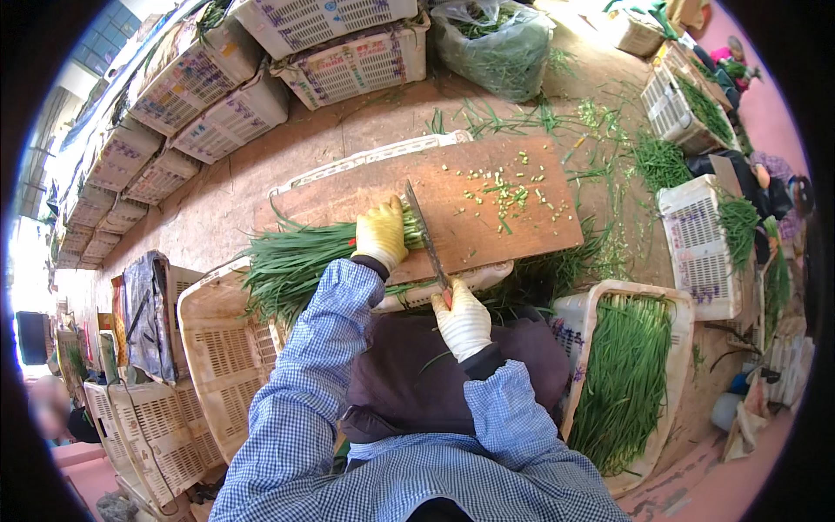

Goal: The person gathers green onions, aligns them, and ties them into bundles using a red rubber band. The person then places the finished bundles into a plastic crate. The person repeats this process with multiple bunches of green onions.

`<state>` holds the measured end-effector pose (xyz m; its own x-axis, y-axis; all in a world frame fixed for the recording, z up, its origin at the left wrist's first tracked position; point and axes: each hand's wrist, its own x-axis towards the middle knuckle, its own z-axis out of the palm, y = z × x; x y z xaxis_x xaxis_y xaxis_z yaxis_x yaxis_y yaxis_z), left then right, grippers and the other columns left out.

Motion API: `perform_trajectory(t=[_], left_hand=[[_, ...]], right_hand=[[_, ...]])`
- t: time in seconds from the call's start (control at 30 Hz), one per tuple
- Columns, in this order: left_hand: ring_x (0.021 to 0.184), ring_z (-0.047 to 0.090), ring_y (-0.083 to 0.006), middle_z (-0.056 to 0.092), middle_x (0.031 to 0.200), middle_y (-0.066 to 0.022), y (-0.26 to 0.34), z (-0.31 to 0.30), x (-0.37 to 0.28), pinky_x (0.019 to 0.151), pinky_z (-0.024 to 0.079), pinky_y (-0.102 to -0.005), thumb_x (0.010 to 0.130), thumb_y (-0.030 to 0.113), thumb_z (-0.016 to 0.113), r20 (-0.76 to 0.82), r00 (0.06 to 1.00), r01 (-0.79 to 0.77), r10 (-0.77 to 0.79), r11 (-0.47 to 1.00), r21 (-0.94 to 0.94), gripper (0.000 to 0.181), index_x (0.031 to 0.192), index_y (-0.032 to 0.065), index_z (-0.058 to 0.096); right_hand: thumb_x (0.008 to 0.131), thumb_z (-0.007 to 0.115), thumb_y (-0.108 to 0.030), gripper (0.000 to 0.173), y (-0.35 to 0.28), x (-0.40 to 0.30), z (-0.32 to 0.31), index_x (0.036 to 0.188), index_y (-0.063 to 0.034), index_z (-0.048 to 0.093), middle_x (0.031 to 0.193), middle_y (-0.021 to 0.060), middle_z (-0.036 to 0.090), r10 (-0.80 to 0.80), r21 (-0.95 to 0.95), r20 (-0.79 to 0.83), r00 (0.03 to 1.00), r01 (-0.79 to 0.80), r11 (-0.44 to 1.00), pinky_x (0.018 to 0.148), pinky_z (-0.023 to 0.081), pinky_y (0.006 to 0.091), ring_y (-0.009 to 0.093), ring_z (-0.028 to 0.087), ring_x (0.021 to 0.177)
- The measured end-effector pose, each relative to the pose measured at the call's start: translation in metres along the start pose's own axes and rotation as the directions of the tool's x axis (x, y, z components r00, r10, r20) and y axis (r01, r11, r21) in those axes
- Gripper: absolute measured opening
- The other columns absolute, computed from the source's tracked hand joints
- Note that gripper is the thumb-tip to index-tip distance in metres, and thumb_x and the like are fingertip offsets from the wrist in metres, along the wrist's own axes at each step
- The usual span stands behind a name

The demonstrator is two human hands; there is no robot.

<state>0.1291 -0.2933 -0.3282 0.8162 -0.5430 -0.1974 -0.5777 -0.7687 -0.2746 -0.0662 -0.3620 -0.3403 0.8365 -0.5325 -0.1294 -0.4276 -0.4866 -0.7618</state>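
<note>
A wooden board [365, 176] lies tilted across a white plastic crate [479, 277] in front of me. My left hand [380, 233], in a yellow-coated glove, presses down on a bunch of garlic chives [313, 251] near its cut-end side. The long leaves hang off the board's left edge. My right hand [462, 320], in a whitish glove, grips the handle of a long knife [425, 228]. Its blade stands right beside the pale stem ends [412, 228]; whether it touches them I cannot tell. Short trimmed stem pieces [512, 196] are scattered over the board's right half.
To my right stands a crate [678, 339] filled with chives [620, 385]. An open crate [222, 352] sits at my left. Stacked crates [359, 65] and a clear plastic bag of greens [492, 49] line the far side. Loose trimmings [607, 176] litter the floor. Other people [776, 176] sit at the right.
</note>
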Motion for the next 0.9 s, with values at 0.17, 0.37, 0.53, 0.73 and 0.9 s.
perform_trajectory(t=[0.17,0.37,0.53,0.73,0.9], left_hand=[[0.102,0.065,-0.0270,0.062,0.112,-0.0108,-0.001,0.003,0.004,0.081,0.053,-0.0427,0.062,0.045,0.087,0.028,1.000,-0.001,0.002,1.000,-0.022,0.091,0.131,0.0057,0.042],[0.105,0.064,-0.0274,0.062,0.113,-0.0090,0.002,-0.002,-0.001,0.082,0.054,-0.0415,0.064,0.040,0.086,-0.010,0.999,-0.031,0.031,1.000,-0.006,0.079,0.126,0.0076,0.049],[0.104,0.064,-0.0275,0.062,0.114,-0.0094,-0.004,0.003,0.007,0.083,0.054,-0.0419,0.066,0.038,0.085,0.031,0.999,-0.034,0.036,0.996,-0.082,0.074,0.125,0.0083,0.051],[0.107,0.064,-0.0268,0.063,0.115,-0.0089,-0.004,0.007,0.010,0.085,0.053,-0.0417,0.068,0.037,0.083,0.039,0.999,-0.033,0.036,0.996,-0.081,0.070,0.125,0.0097,0.053],[0.107,0.064,-0.0259,0.063,0.115,-0.0087,-0.006,0.005,0.014,0.085,0.053,-0.0413,0.070,0.038,0.081,0.056,0.997,-0.052,0.058,0.993,-0.105,0.066,0.124,0.0102,0.055]], right_hand=[[0.089,0.063,-0.026,0.031,0.003,0.004,0.007,0.110,-0.0039,0.060,0.080,0.0177,0.070,-0.053,-0.074,0.005,0.999,0.053,0.996,0.068,0.053,0.0479,0.038,0.068,0.074],[0.090,0.062,-0.026,0.026,-0.003,0.005,0.003,0.103,-0.0044,0.058,0.079,0.0189,0.069,-0.018,-0.126,0.042,0.999,0.023,0.992,0.068,0.053,0.0500,0.040,0.067,0.075],[0.089,0.063,-0.026,0.026,-0.007,0.017,0.004,0.101,-0.0044,0.056,0.083,0.0193,0.070,0.007,-0.150,0.104,0.995,0.009,0.989,0.070,0.053,0.0506,0.040,0.067,0.077],[0.088,0.065,-0.027,0.028,0.001,0.026,0.006,0.102,-0.0040,0.055,0.087,0.0195,0.070,0.034,-0.110,0.139,0.990,-0.019,0.994,0.073,0.052,0.0500,0.041,0.067,0.083],[0.088,0.065,-0.028,0.031,0.010,0.037,0.005,0.102,-0.0018,0.055,0.091,0.0184,0.071,0.080,-0.027,0.208,0.975,-0.076,0.997,0.078,0.052,0.0481,0.039,0.067,0.088]])
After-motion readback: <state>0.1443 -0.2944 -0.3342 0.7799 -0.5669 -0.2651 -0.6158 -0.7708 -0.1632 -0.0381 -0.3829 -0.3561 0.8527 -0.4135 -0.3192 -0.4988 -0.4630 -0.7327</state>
